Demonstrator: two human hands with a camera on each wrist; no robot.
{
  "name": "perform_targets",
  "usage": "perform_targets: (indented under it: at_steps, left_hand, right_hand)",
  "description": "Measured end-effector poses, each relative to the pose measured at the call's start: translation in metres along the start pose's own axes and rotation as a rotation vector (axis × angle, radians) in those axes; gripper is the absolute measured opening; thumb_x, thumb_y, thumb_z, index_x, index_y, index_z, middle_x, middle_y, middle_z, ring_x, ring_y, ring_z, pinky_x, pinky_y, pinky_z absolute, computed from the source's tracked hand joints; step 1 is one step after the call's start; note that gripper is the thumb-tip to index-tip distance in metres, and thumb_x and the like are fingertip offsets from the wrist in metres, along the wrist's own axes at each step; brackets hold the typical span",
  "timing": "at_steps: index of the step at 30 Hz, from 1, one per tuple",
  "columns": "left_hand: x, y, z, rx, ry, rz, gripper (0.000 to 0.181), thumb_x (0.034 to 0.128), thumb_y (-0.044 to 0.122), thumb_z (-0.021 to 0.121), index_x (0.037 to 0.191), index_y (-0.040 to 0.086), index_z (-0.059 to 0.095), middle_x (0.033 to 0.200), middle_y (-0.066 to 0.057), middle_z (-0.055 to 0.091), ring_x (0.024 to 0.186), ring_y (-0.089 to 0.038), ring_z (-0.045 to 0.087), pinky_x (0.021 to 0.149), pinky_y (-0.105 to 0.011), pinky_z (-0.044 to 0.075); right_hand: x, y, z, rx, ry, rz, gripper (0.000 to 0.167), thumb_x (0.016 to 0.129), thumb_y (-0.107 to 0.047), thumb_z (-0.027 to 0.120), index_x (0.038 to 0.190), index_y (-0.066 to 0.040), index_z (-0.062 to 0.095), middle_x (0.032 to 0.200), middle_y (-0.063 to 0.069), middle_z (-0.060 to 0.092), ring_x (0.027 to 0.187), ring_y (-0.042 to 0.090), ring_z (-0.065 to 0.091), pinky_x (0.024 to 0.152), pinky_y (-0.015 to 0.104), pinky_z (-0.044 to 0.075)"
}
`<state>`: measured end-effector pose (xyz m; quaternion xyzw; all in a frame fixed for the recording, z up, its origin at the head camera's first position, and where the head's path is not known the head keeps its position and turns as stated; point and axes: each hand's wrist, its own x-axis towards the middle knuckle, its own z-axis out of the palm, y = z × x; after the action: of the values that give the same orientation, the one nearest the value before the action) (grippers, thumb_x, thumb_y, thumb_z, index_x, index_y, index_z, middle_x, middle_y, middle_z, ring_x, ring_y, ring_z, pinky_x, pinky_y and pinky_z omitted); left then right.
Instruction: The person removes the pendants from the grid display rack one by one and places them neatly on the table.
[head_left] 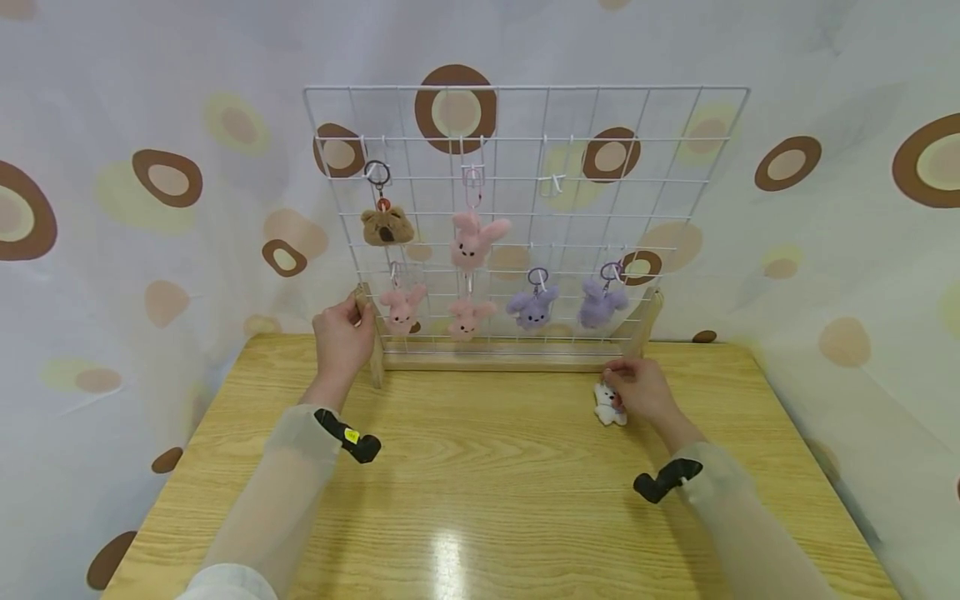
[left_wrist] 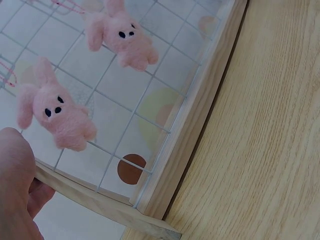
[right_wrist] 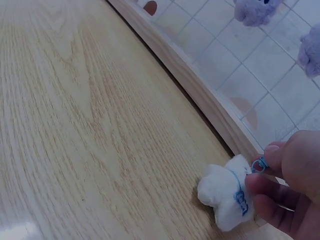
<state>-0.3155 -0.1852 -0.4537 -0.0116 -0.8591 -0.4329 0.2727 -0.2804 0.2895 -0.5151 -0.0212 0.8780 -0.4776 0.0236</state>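
My left hand (head_left: 345, 335) grips the left wooden upright (head_left: 377, 365) of a stand that carries a white wire grid (head_left: 525, 212). In the left wrist view the thumb lies on one side of this upright and fingertips show beyond it. My right hand (head_left: 645, 392) pinches a small white plush keychain (head_left: 609, 405) near the foot of the right upright (head_left: 641, 325). The right wrist view shows its blue clasp (right_wrist: 259, 164) at the fingertips, with the white plush body (right_wrist: 227, 195) hanging low over the table. The plush has blue trim.
On the grid hang a brown bear-like plush (head_left: 387, 227), several pink bunny plushes (head_left: 474, 242) and two purple plushes (head_left: 534, 308). A bare white hook (head_left: 553, 183) sticks out at the upper right. A patterned curtain (head_left: 187, 83) hangs behind the wooden table (head_left: 465, 450).
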Motion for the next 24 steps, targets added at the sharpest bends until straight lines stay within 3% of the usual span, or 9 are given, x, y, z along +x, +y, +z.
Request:
perform_targets:
  at_steps: [6, 15, 24]
  left_hand:
    - [0.0, 0.001, 0.0, 0.002, 0.003, 0.007, 0.021, 0.1027, 0.009, 0.066, 0.085, -0.001, 0.071, 0.097, -0.021, 0.078, 0.101, -0.032, 0.076, 0.086, -0.048, 0.061]
    - [0.0, 0.002, 0.0, 0.007, 0.004, 0.018, 0.022, 0.1022, 0.009, 0.066, 0.083, 0.0, 0.07, 0.097, -0.021, 0.078, 0.1, -0.033, 0.076, 0.086, -0.049, 0.061]
    - [0.001, 0.001, 0.0, 0.015, 0.009, 0.013, 0.02, 0.1023, 0.01, 0.067, 0.086, 0.0, 0.071, 0.099, -0.022, 0.078, 0.102, -0.033, 0.076, 0.087, -0.048, 0.061]
  right_hand:
    - [0.006, 0.0, 0.002, -0.065, -0.016, -0.016, 0.023, 0.106, -0.003, 0.06, 0.122, 0.012, 0.066, 0.093, 0.02, 0.071, 0.057, 0.018, 0.061, 0.051, 0.029, 0.051]
    - [0.009, 0.001, 0.0, -0.07, -0.02, -0.025, 0.021, 0.105, -0.003, 0.061, 0.121, 0.01, 0.067, 0.093, 0.022, 0.07, 0.056, 0.02, 0.063, 0.05, 0.029, 0.051]
    - [0.004, -0.01, -0.004, -0.035, -0.02, -0.047, 0.024, 0.106, -0.002, 0.06, 0.125, 0.013, 0.064, 0.114, 0.032, 0.069, 0.065, 0.026, 0.066, 0.056, 0.031, 0.056]
